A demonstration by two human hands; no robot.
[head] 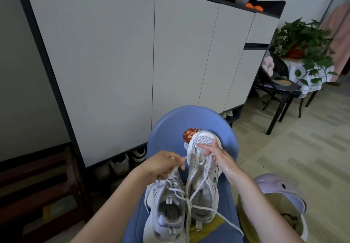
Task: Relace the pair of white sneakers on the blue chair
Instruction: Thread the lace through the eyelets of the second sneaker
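Two white sneakers on the blue chair [170, 127], heels toward the viewer. The left hand [162, 165] pinches a lace [186, 157] between curled fingers above the left sneaker [164, 210]; the right hand [217, 155] steadies the toe of the right sneaker [202, 186], fingers spread on its mesh, thumb hidden (whether it truly clasps cannot be told).

Risks, as judged: the loose laces cross between the two shoes near the heels, so a pull may drag the neighbour or tangle; the right sneaker leans against the chair back and could tip sideways if released.

Appearance: white mesh and pale silver overlays, grey insoles, flat white laces mostly undone.
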